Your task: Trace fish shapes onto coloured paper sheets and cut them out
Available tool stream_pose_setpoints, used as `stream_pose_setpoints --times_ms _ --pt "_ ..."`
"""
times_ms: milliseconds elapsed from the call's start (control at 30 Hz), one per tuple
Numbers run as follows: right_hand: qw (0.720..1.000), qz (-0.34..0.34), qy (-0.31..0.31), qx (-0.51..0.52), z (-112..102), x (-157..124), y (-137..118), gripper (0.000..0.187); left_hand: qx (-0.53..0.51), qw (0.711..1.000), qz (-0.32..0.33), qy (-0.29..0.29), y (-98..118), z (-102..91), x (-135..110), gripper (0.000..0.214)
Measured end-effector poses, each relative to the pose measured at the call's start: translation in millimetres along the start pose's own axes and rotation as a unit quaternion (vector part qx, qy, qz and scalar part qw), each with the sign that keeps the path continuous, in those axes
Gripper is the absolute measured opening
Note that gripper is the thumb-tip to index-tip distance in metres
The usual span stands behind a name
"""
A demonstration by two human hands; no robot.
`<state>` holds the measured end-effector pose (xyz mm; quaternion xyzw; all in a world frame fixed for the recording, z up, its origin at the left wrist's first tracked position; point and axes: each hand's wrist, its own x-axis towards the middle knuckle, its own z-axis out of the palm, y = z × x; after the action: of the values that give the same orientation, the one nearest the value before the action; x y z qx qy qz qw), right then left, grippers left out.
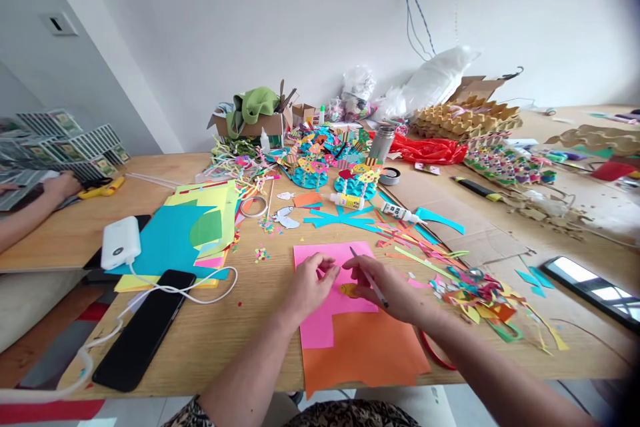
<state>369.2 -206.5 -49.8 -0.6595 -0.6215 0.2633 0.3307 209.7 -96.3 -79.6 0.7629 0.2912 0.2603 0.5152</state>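
My right hand (383, 287) is closed around a slim grey pen (373, 282), its one end pointing up and left. Close to it, my left hand (315, 280) has thumb and fingers drawn together; whatever is between them is too small to make out. Both hands are over a pink paper sheet (317, 330), which lies on an orange sheet (373, 350). A small yellow paper fish (349, 290) rests on the pink sheet beside my right fingers. Part of a red scissors handle (436, 352) shows under my right forearm.
A black phone (145, 327) and a white power bank (121, 243) with cable lie left, by stacked coloured paper (170, 233). Paper scraps (480, 293) and another phone (593, 290) lie right. Glue bottles (347, 201) and paper-fish crafts (357, 180) stand beyond. Another person's hand (63, 185) is far left.
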Motion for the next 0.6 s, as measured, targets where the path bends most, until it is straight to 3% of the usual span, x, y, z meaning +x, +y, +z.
stream_pose_setpoints --times_ms 167,333,600 --pt "0.993 -0.012 -0.023 0.119 -17 27 -21 0.029 -0.137 0.99 0.0 -0.015 5 -6.4 2 0.033" --pt "0.98 -0.001 -0.045 0.193 -15 48 -28 0.029 -0.195 0.98 -0.006 0.043 0 -10.9 6 0.033" --pt "0.978 0.022 -0.041 0.202 -11 73 -22 0.028 -0.278 0.95 -0.062 0.129 2 -19.0 12 0.038"
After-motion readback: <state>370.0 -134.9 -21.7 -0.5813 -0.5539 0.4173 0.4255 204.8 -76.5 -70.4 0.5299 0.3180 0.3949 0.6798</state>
